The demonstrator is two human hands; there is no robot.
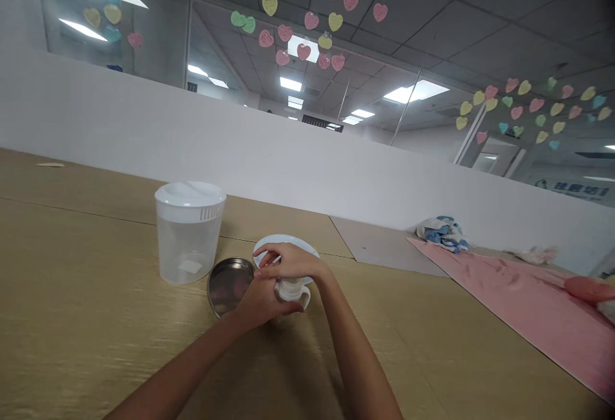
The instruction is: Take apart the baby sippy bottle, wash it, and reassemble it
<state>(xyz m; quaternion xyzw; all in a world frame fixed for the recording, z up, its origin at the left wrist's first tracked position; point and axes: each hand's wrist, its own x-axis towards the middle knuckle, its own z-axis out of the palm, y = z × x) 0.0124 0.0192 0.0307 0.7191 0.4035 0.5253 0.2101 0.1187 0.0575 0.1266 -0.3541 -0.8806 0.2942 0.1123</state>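
Left hand (259, 301) closed around small white handled cup (292, 292). Right hand (293, 260) curved over its top, also gripping; exact finger hold hidden. Cup held in front of white plate (283, 244). Round steel lid (229, 285) lies just beside left hand on desk (72, 292). Clear plastic jug (187, 237) stands near lid. Pink cloth (504, 301) lies well right.

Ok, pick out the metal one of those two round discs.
The steel disc, shiny and dark, beside the clear plastic jug; the other, a white disc, isn't metal.
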